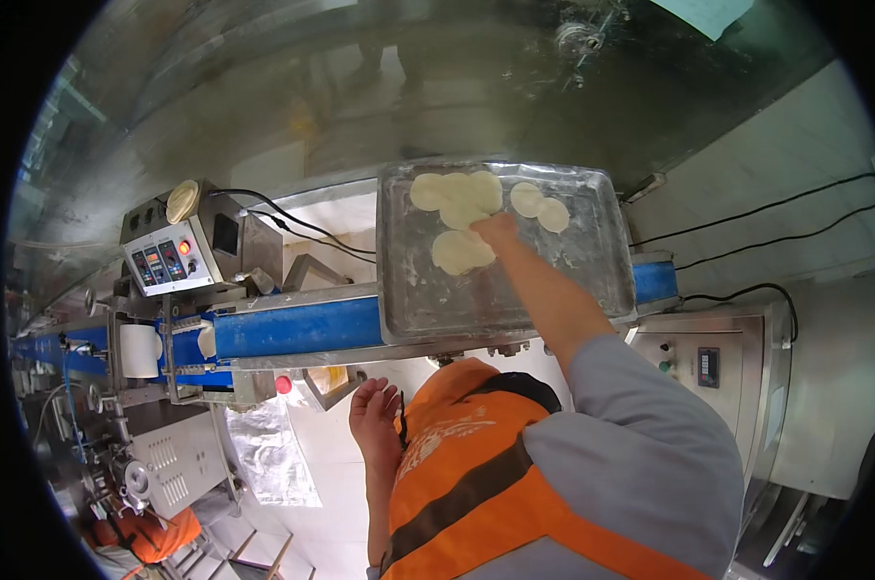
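A shallow metal tray (pixel 592 280), dusted with flour, lies across the conveyor ahead of me. Thin pale dough rounds (pixel 463 249) rest in it; several overlap at its left (pixel 454 196), and two smaller dough rounds (pixel 539 205) touch each other farther right. My right hand (pixel 496 232) reaches into the tray, its fingers at the edge of the left-hand rounds. Blur and the angle hide whether those fingers grip any dough. Beside my body, below the conveyor's near edge, hangs my left hand (pixel 375 414), fingers loosely bent and apart, holding nothing.
The blue conveyor belt (pixel 297 327) runs left to right under the tray. At left stand a control box (pixel 173 257) with more dough rounds (pixel 182 201) on top and a white roller (pixel 141 351). A metal cabinet (pixel 703 387) is at right. Another person's orange clothing (pixel 152 532) shows lower left.
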`<state>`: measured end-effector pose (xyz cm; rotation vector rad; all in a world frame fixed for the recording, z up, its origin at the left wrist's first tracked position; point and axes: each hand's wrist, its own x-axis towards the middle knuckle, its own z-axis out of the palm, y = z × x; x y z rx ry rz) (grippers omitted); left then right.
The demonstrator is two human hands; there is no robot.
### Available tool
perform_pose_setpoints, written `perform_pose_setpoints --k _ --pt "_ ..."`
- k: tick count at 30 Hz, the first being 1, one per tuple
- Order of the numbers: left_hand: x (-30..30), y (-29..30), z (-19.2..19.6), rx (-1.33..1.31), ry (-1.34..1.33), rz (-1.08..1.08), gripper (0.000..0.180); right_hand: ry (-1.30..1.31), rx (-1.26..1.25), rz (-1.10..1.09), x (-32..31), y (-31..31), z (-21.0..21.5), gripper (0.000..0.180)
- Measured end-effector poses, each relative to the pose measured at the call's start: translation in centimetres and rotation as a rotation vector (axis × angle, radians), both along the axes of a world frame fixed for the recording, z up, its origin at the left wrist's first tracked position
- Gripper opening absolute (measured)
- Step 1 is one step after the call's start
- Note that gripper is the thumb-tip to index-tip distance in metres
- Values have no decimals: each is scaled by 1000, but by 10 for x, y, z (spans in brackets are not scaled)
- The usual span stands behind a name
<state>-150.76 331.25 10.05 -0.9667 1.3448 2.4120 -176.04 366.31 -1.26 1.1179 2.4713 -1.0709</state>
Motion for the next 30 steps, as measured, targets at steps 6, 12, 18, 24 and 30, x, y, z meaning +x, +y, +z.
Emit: perform_pose_setpoints --k 6,12,18,24,30 --pt "-3 21 -1 -29 -43 -13 25 372 23 208 24 -5 23 46" --pt "-15 33 -2 -31 -42 -78 22 544 -795 124 46 -25 61 42" --pt "-17 35 1 -47 -31 -96 22 533 283 447 39 -42 -1 40" --pt "-8 28 5 -59 -49 -13 22 484 246 320 29 -59 -22 40" --pt "0 17 2 -44 -14 57 24 164 80 544 27 -41 -6 45"
